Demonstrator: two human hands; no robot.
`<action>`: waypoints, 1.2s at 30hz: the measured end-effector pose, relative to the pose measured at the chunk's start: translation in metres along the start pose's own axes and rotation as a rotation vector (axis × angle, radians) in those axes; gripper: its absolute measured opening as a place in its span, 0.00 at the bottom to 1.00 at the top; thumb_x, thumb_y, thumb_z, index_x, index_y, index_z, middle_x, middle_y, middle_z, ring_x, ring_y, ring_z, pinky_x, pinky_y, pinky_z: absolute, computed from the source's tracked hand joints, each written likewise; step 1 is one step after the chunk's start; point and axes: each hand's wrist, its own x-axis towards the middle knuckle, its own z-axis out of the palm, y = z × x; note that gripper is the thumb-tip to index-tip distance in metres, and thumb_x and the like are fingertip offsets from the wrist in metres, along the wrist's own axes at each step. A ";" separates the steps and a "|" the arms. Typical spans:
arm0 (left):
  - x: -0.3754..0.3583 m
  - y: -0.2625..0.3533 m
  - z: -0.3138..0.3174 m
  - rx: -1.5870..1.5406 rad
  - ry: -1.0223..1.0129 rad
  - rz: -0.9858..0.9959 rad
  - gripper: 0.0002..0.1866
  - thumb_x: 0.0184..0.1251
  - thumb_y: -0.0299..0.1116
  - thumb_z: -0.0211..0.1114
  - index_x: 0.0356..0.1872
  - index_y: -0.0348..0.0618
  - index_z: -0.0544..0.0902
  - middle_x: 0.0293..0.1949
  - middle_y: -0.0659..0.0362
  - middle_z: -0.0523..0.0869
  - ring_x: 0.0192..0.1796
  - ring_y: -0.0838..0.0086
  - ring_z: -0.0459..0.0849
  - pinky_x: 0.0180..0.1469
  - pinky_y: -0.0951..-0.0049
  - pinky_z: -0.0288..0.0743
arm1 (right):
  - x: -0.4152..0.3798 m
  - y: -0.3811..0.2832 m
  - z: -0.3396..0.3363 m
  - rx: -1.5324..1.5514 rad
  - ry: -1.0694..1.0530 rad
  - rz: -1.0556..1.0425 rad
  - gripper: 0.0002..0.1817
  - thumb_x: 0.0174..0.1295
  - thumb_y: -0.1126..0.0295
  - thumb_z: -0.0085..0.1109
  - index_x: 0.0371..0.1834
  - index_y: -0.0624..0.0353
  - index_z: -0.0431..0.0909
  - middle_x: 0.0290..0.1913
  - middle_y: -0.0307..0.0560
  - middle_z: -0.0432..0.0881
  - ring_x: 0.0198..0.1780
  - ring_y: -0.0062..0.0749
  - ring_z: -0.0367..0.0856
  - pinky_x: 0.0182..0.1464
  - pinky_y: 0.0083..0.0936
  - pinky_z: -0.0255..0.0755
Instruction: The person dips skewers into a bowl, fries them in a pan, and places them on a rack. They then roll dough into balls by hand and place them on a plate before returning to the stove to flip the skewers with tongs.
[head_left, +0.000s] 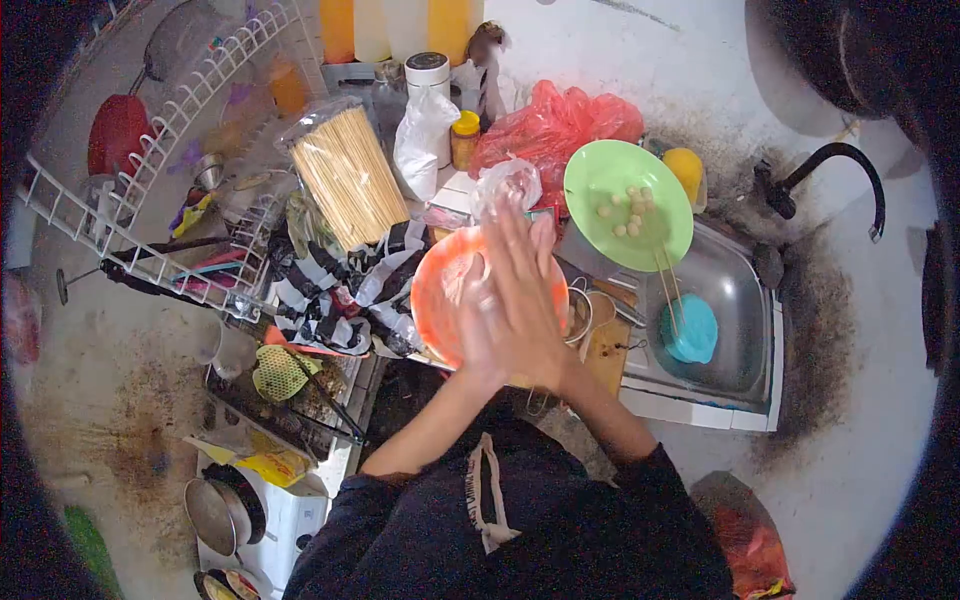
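Observation:
My left hand (483,335) and my right hand (528,315) are pressed palm to palm above an orange bowl (430,290). The right fingers stretch out straight and overlap the left hand, which is partly blurred by motion. Whatever lies between the palms, if anything, is hidden. Inside the bowl, a pale mixture (458,275) shows to the left of my hands. To the right, a tilted green plate (600,170) carries several small pale balls (633,212) and a pair of thin sticks (665,280) that reach over its near edge.
A metal sink (735,350) with a turquoise bowl (690,330) and black faucet (840,150) is at right. Behind the orange bowl stand a red plastic bag (560,125), a yellow-lidded jar (465,140) and a pack of wooden sticks (350,175). A white wire rack (140,190) is at left.

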 end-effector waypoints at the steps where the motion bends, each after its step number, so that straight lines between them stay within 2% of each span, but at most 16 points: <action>1: 0.001 -0.009 0.003 0.074 -0.060 0.054 0.31 0.66 0.51 0.36 0.66 0.44 0.50 0.66 0.55 0.52 0.68 0.69 0.50 0.67 0.69 0.44 | 0.001 -0.011 0.011 -0.054 0.094 0.216 0.36 0.53 0.54 0.45 0.64 0.63 0.53 0.66 0.54 0.51 0.69 0.46 0.45 0.67 0.46 0.34; 3: 0.006 -0.013 -0.019 0.037 -0.166 -0.022 0.33 0.66 0.52 0.34 0.66 0.44 0.45 0.68 0.55 0.48 0.69 0.71 0.49 0.68 0.71 0.42 | -0.001 -0.021 0.012 -0.106 0.186 0.429 0.38 0.52 0.54 0.45 0.64 0.65 0.52 0.67 0.54 0.51 0.69 0.46 0.45 0.67 0.46 0.33; 5: 0.012 -0.006 -0.022 0.069 -0.068 0.000 0.33 0.66 0.52 0.35 0.67 0.45 0.45 0.68 0.56 0.47 0.69 0.70 0.49 0.68 0.68 0.41 | -0.002 -0.025 -0.002 0.334 0.095 -0.063 0.39 0.51 0.52 0.45 0.64 0.64 0.51 0.67 0.54 0.49 0.69 0.46 0.43 0.67 0.47 0.30; 8: 0.007 0.007 -0.021 0.101 0.032 0.003 0.32 0.66 0.52 0.35 0.66 0.45 0.46 0.68 0.55 0.48 0.69 0.70 0.48 0.68 0.67 0.41 | -0.014 0.010 0.008 0.053 -0.180 -0.133 0.38 0.54 0.51 0.43 0.65 0.64 0.50 0.68 0.54 0.47 0.70 0.45 0.42 0.67 0.46 0.30; 12: -0.006 -0.007 0.001 0.253 0.193 -0.063 0.32 0.66 0.53 0.33 0.65 0.41 0.50 0.66 0.55 0.55 0.67 0.69 0.53 0.68 0.70 0.43 | 0.000 0.008 0.006 0.320 0.055 0.161 0.37 0.53 0.54 0.43 0.64 0.65 0.52 0.68 0.55 0.48 0.70 0.43 0.42 0.67 0.46 0.31; 15: 0.016 -0.036 0.011 -0.978 -0.778 0.539 0.28 0.67 0.39 0.42 0.67 0.52 0.48 0.68 0.55 0.44 0.70 0.61 0.39 0.68 0.57 0.35 | -0.011 -0.008 0.014 0.501 0.023 -0.028 0.35 0.54 0.56 0.42 0.64 0.65 0.52 0.68 0.56 0.48 0.70 0.44 0.42 0.67 0.45 0.31; 16: 0.014 -0.026 0.002 -0.980 -0.777 0.533 0.28 0.67 0.39 0.42 0.67 0.52 0.48 0.68 0.55 0.44 0.70 0.61 0.39 0.68 0.57 0.35 | -0.014 -0.006 0.012 0.499 0.028 -0.025 0.35 0.54 0.56 0.42 0.64 0.65 0.52 0.68 0.56 0.48 0.70 0.44 0.42 0.67 0.45 0.31; 19: -0.006 0.025 -0.005 -0.009 -0.011 -0.015 0.32 0.67 0.51 0.33 0.65 0.40 0.50 0.66 0.55 0.55 0.67 0.68 0.53 0.67 0.68 0.44 | -0.017 0.005 0.003 0.114 -0.149 -0.154 0.32 0.57 0.59 0.38 0.64 0.66 0.51 0.68 0.56 0.48 0.69 0.45 0.43 0.67 0.43 0.31; 23: -0.011 -0.002 -0.008 0.325 0.069 -0.069 0.32 0.67 0.51 0.34 0.65 0.40 0.49 0.66 0.55 0.53 0.68 0.67 0.50 0.67 0.68 0.43 | -0.001 -0.012 -0.014 0.032 -0.012 0.243 0.35 0.59 0.55 0.35 0.66 0.66 0.46 0.67 0.58 0.47 0.69 0.49 0.43 0.67 0.44 0.31; 24: 0.000 -0.005 -0.026 -0.012 0.028 -0.092 0.32 0.67 0.51 0.34 0.65 0.40 0.49 0.66 0.54 0.54 0.68 0.67 0.51 0.68 0.68 0.43 | -0.006 -0.017 -0.008 0.031 -0.009 0.244 0.35 0.59 0.55 0.35 0.66 0.66 0.46 0.67 0.58 0.47 0.69 0.49 0.43 0.67 0.44 0.31; 26: 0.014 -0.003 -0.037 -0.684 -0.049 -0.142 0.31 0.67 0.50 0.35 0.65 0.40 0.48 0.65 0.53 0.55 0.67 0.66 0.53 0.68 0.69 0.42 | -0.014 -0.017 0.003 0.543 0.007 -0.133 0.38 0.57 0.51 0.37 0.65 0.66 0.46 0.67 0.58 0.47 0.69 0.49 0.43 0.67 0.44 0.32; 27: 0.011 -0.003 -0.041 -0.683 -0.047 -0.148 0.31 0.67 0.50 0.35 0.65 0.40 0.48 0.65 0.53 0.55 0.67 0.66 0.53 0.68 0.69 0.42 | -0.016 -0.010 0.001 0.458 -0.066 -0.257 0.40 0.55 0.50 0.42 0.65 0.66 0.46 0.67 0.59 0.49 0.68 0.50 0.45 0.67 0.43 0.33; 30: -0.002 0.018 0.010 0.086 0.097 0.001 0.34 0.66 0.52 0.35 0.65 0.38 0.48 0.65 0.54 0.55 0.67 0.68 0.54 0.68 0.70 0.43 | -0.009 0.009 0.000 0.186 0.098 -0.014 0.37 0.55 0.56 0.44 0.65 0.66 0.47 0.65 0.61 0.51 0.68 0.51 0.45 0.67 0.44 0.35; 32: 0.001 -0.010 -0.025 0.187 0.191 -0.058 0.34 0.67 0.52 0.35 0.65 0.36 0.48 0.65 0.55 0.56 0.67 0.70 0.54 0.68 0.70 0.43 | 0.001 0.009 -0.002 0.131 0.120 0.070 0.34 0.55 0.63 0.43 0.65 0.66 0.48 0.64 0.62 0.52 0.68 0.53 0.45 0.67 0.44 0.36; 34: 0.012 -0.038 -0.042 -0.916 -0.474 -0.010 0.34 0.67 0.52 0.35 0.65 0.36 0.48 0.65 0.55 0.56 0.67 0.68 0.53 0.68 0.69 0.43 | 0.000 -0.015 0.006 0.008 0.156 0.451 0.31 0.62 0.56 0.34 0.66 0.62 0.48 0.67 0.58 0.50 0.69 0.49 0.41 0.67 0.46 0.33; 36: 0.011 -0.018 -0.027 -0.928 -0.496 -0.027 0.34 0.66 0.52 0.35 0.65 0.37 0.48 0.65 0.56 0.55 0.67 0.67 0.53 0.68 0.68 0.43 | -0.012 -0.010 0.034 -0.248 0.422 0.348 0.33 0.54 0.63 0.44 0.64 0.63 0.52 0.65 0.58 0.53 0.68 0.49 0.46 0.67 0.46 0.34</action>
